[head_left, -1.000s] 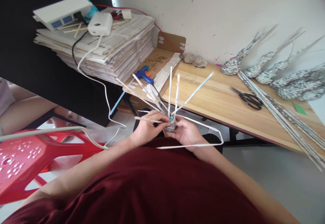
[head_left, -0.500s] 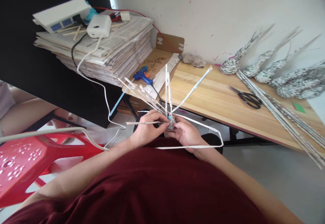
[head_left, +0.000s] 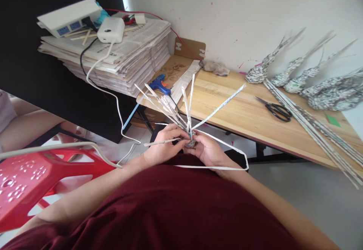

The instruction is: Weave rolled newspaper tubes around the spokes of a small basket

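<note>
Woven paper piece [head_left: 192,142], seen from my remote seat through the head view: it lies between the two hands, above the lap and just before the bench [head_left: 215,87]. Work done: a small rounded body, closely woven. Work left, as I judge it: most of it, since several loose paper strips [head_left: 218,107] fan out from the body unwoven, and a long bent strip [head_left: 224,168] runs out to the right and doubles back before the shirt. On the bench stand taller woven forms [head_left: 256,74] with narrow necks; the piece in hand has no such neck.

Pose: I note both forearms angled inward, the hands meeting at mid-body. The left hand [head_left: 162,151] has thumb and forefinger pinched together at the piece's edge, a short strip [head_left: 157,143] lying across it; which strand they grip I cannot tell. The right hand [head_left: 209,151] cups the opposite side, its fingers curled around the body.
</note>
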The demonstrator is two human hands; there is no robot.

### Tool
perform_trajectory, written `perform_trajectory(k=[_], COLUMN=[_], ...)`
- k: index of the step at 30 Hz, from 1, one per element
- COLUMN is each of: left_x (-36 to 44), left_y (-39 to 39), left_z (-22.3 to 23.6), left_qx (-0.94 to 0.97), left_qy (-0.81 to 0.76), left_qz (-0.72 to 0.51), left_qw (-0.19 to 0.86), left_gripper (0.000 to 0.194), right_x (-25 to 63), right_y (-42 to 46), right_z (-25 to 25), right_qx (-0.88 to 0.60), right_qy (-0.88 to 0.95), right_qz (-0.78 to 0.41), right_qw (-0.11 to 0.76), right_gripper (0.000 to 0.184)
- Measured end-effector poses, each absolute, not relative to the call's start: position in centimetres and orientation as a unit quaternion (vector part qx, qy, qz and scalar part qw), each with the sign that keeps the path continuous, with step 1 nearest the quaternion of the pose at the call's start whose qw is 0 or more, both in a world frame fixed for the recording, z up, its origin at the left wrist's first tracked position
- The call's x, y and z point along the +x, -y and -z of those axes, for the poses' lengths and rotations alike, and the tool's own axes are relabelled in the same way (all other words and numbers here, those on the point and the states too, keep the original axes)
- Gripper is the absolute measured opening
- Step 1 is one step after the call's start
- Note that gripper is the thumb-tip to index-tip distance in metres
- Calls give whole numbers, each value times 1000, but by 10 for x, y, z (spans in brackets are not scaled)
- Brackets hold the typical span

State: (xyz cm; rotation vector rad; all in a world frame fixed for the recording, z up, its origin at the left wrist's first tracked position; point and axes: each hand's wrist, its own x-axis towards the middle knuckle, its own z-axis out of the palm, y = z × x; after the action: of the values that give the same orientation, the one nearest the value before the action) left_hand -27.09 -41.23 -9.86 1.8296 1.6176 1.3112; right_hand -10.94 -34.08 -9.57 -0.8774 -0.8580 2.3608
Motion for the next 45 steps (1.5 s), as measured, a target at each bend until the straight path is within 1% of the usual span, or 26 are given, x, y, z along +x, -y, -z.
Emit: perform_trajectory(k=[8, 12, 15, 19, 24, 28, 32, 36, 43, 45], left_x=[-281, -287, -289, -287, -278, -274, -275, -278, -284, -286], left_y=[412, 409, 408, 407, 404, 403, 404, 408, 404, 405], left_z=[108, 105, 104, 107, 112, 114, 117, 117, 113, 114], left_qx=[720, 705, 693, 663, 589, 563, 568, 602, 679, 683], left_qy=[-525, -519, -515, -517, -505, -514, -513, -515, -536, -538], left_qz=[-434, -456, -470, -489, -551, -564, -570, -549, -471, -464], left_qw=[129, 160, 185, 231, 307, 316, 300, 266, 173, 171], left_gripper=[24, 19, 17, 22, 26, 29, 29, 29, 10, 10], right_x=[-109, -107, -107, -107, -108, -108, -108, -107, -107, -107], right_y=[339, 338, 338, 338, 339, 339, 338, 337, 335, 335], right_z=[101, 104, 105, 104, 104, 105, 106, 107, 107, 106], right_qx=[-352, -351, -353, -354, -362, -356, -356, -354, -354, -353], right_qy=[304, 292, 289, 290, 290, 291, 287, 281, 270, 269], right_qz=[-849, -853, -852, -856, -857, -859, -860, -859, -862, -865], right_qw=[251, 252, 256, 239, 227, 224, 225, 240, 243, 235], right_gripper=[15, 9, 8, 12, 18, 20, 20, 14, 12, 13])
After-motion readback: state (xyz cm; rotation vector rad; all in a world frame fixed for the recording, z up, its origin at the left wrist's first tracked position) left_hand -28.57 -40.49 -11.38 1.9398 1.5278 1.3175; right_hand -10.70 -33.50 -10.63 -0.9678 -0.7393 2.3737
